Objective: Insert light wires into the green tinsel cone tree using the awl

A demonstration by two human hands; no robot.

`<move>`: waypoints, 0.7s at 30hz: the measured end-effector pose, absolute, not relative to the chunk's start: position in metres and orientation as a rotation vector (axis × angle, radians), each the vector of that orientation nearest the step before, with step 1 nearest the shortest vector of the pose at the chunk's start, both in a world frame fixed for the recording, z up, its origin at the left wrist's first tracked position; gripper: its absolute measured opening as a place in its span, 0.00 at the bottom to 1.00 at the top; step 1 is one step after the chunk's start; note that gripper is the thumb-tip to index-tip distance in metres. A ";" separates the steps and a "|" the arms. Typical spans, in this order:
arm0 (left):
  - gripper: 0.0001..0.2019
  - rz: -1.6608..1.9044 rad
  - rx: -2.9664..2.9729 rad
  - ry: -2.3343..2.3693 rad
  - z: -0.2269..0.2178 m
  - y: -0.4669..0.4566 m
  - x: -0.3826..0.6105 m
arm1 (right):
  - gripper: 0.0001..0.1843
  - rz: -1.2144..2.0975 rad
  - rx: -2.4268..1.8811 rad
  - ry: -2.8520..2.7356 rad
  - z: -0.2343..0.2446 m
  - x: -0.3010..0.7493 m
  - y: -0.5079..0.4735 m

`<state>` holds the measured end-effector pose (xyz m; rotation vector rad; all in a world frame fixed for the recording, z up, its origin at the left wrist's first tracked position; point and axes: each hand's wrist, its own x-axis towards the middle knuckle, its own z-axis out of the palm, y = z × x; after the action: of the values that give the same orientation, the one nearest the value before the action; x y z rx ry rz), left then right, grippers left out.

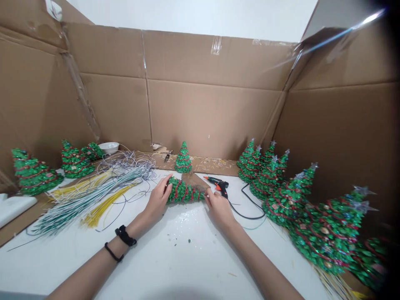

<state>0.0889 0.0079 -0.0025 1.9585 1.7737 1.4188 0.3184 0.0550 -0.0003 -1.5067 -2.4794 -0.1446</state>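
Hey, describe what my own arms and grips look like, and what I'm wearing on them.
Both forearms are bare, without sleeves, and the left grip and right grip wear no gloves. The left wrist has a wide black strap, with a thin black cord nearer the elbow. The right wrist shows no band.

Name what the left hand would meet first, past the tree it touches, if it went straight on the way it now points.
From the left hand, probably the small upright green tree with red garland; depth is unclear.
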 end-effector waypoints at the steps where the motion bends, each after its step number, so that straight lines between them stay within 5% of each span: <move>1: 0.22 1.414 1.961 1.775 -0.002 0.008 0.088 | 0.13 -0.135 -1.520 -2.468 -0.001 0.319 0.055; 21: 0.24 1.277 1.882 1.797 -0.001 0.006 0.087 | 0.11 0.141 -1.545 -2.420 0.011 0.330 0.057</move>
<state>0.0870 0.0056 -0.0006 1.8825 1.7966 1.2767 0.3295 0.0570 0.0106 -1.5447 -2.4204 0.1407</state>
